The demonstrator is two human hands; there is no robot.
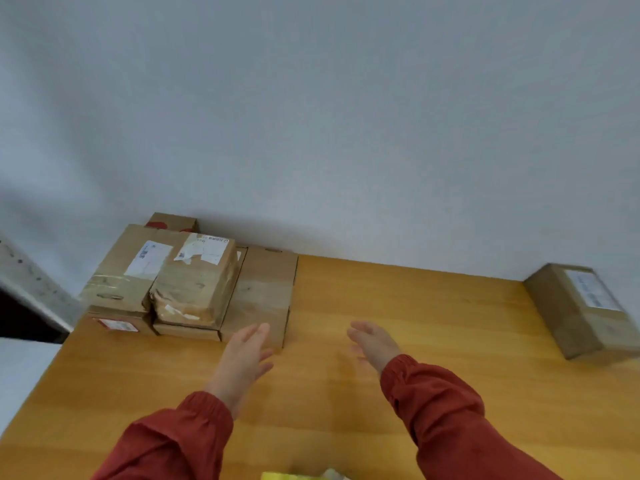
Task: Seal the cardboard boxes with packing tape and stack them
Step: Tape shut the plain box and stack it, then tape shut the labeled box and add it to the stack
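The left grip [244, 355], fingers apart and holding nothing, has the stacked boxes [194, 285] just beyond it; the right grip [375, 344], likewise apart, hangs over the counter [467, 323].

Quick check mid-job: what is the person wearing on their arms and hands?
Both arms wear loose rust-red long sleeves, the left sleeve and right sleeve each gathered into an elastic cuff at the wrist. The left hand and right hand are bare: no gloves, watch or ring shows.

Perhaps packing room: parcels [194, 282], table [433, 341]
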